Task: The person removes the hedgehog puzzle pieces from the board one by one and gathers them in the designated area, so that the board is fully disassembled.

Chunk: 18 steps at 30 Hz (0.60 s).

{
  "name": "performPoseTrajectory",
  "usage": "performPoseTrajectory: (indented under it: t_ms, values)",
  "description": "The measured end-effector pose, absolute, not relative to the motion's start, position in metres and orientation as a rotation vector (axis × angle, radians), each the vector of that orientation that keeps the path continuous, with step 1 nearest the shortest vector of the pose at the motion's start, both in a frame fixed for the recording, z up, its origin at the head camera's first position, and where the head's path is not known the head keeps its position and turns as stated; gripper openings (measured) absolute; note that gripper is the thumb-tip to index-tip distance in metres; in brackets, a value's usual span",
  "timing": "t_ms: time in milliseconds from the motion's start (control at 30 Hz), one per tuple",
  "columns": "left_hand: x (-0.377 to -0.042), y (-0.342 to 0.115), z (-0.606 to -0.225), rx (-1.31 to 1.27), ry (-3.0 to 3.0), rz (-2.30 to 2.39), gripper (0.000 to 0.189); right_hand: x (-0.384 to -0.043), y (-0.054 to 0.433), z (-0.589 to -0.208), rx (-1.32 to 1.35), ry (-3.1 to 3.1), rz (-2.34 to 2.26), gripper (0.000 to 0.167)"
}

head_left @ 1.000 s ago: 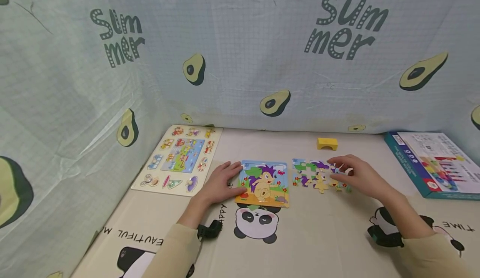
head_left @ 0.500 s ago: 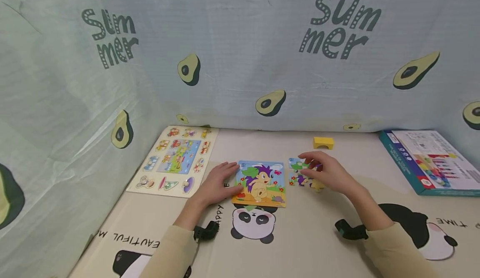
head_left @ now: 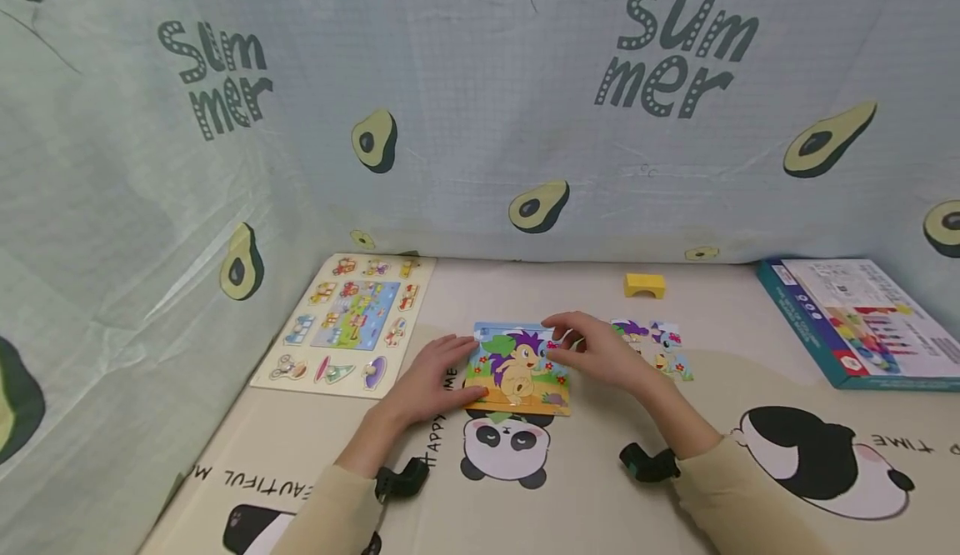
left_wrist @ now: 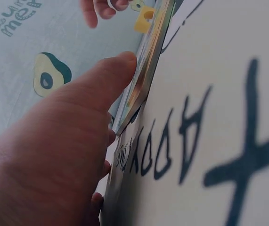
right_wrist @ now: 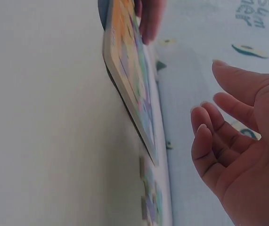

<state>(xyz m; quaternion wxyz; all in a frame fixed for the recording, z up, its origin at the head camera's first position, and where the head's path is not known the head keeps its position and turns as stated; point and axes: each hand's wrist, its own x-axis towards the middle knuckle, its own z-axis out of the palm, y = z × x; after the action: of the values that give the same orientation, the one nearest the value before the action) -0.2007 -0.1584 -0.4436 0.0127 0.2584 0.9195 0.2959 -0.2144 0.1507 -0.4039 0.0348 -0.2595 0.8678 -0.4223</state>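
Note:
A hedgehog jigsaw puzzle in its tray (head_left: 517, 367) lies flat on the table in the head view. My left hand (head_left: 429, 380) rests at its left edge, fingers spread, with the thumb on the tray's border in the left wrist view. My right hand (head_left: 596, 355) hovers over the tray's right edge. In the right wrist view its fingers (right_wrist: 205, 127) are loosely bent, thumb apart, with nothing between them. Loose jigsaw pieces (head_left: 667, 342) lie right of the tray, partly hidden behind the right hand.
A pale board with vehicle and toy pictures (head_left: 345, 322) lies at the back left. A yellow arch block (head_left: 644, 286) stands behind the loose pieces. At the right lies a flat teal-edged box (head_left: 862, 322). Avocado-print cloth (head_left: 450, 180) walls the back and left.
My right hand has moved left, from over the loose pieces to the tray's right edge, uncovering the pieces at the right. My left hand stays at the tray's left edge.

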Motion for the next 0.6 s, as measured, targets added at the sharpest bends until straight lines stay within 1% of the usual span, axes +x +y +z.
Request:
performPoseTrajectory:
  t_ms: [333, 600]
  values:
    - [-0.194, -0.165, -0.447, 0.876, 2.872, 0.914, 0.074, -0.212, 0.110, -0.409, -0.799, 2.602, -1.281, 0.046]
    - [-0.193, -0.165, -0.447, 0.934, 2.868, 0.939, 0.071, -0.208, 0.086, -0.413, -0.781, 2.527, -1.295, 0.047]
